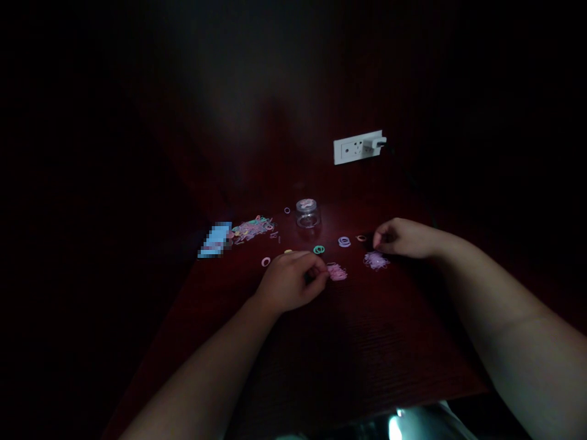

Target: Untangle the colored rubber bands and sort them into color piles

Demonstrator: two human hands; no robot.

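Observation:
Small pink rubber bands (337, 272) lie in a pile on the dark red table. My left hand (291, 281) rests at the pile's left edge with thumb and fingertips pinched together; whatever is between them is too small to make out. A pile of pale purple rubber bands (376, 261) lies farther right. Just above it, my right hand (398, 238) has its fingers closed in a pinch, contents not visible. Behind the piles are green hair ties (318, 249), purple hair ties (343, 242) and an orange hair tie (361, 238). A yellow hair tie (288, 252) is partly hidden behind my left hand.
A clear lidded jar (307, 214) stands toward the back. To its left are a mixed heap of coloured bands (252, 228) and a blurred blue item (215, 239). A pink hair tie (266, 261) lies left. The wall holds a socket panel (358, 148) with a plug.

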